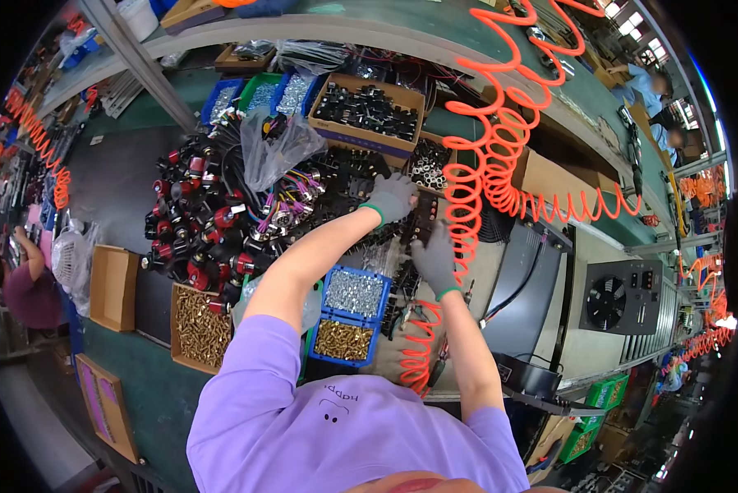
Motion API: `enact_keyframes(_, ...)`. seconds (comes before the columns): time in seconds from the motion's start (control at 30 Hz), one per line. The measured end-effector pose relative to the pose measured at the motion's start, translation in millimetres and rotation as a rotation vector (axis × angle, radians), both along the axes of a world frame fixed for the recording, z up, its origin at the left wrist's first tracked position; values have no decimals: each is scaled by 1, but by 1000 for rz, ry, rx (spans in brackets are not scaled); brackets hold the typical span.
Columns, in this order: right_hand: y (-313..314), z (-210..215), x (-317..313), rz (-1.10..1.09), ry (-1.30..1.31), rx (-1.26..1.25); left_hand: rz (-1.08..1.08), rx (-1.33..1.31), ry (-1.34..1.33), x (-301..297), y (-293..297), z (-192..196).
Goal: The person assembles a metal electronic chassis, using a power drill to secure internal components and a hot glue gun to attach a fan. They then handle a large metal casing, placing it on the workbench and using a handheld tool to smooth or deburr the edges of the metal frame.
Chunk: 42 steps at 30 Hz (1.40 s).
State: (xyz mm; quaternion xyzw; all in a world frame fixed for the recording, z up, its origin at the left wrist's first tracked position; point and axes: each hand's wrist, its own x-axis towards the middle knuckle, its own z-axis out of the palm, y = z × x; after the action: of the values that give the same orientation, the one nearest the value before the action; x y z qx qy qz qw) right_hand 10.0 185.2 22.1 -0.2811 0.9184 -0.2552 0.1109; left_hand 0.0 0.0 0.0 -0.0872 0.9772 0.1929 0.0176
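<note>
Both of my hands wear grey gloves with green cuffs. My left hand (393, 197) reaches out over a heap of black plastic parts (348, 177), fingers curled down onto it; what it holds is hidden. Just below it, my right hand (437, 259) has its fingers closed on a long black part (424, 220) that stands on the bench. An orange coiled air hose (475, 189) hangs right beside both hands.
A cardboard box of black parts (367, 111) sits beyond the hands. Blue bins of silver and brass screws (348, 316) lie under my left arm, and a box of brass pieces (198, 329) further left. Black-and-red switches with wires (209, 222), a clear bag (274, 152) and a fan unit (619, 297) lie around. Other people work at the edges.
</note>
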Motion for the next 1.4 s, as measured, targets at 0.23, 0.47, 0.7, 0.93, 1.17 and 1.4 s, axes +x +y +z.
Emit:
enact_keyframes(0.23, 53, -66, -69, -345, 28, 162, -70, -273, -26, 0, 5, 0)
enact_keyframes(0.47, 55, -27, -69, 28, -370, -52, -368, -153, -180, 35, -8, 2)
enact_keyframes(0.7, 7, -48, -129, -131, -335, -365, -260, -160, -124, -18, -18, 0)
enact_keyframes(0.93, -70, -78, -195, -66, 368, -108, -383, 24, 141, -37, 42, -62)
enact_keyframes(1.17, -85, -68, -216, -38, 266, 411, -312, 165, -165, -32, 16, -53)
enact_keyframes(1.4, -70, -68, -213, -38, 193, -14, 51, 323, 269, -97, -15, -47)
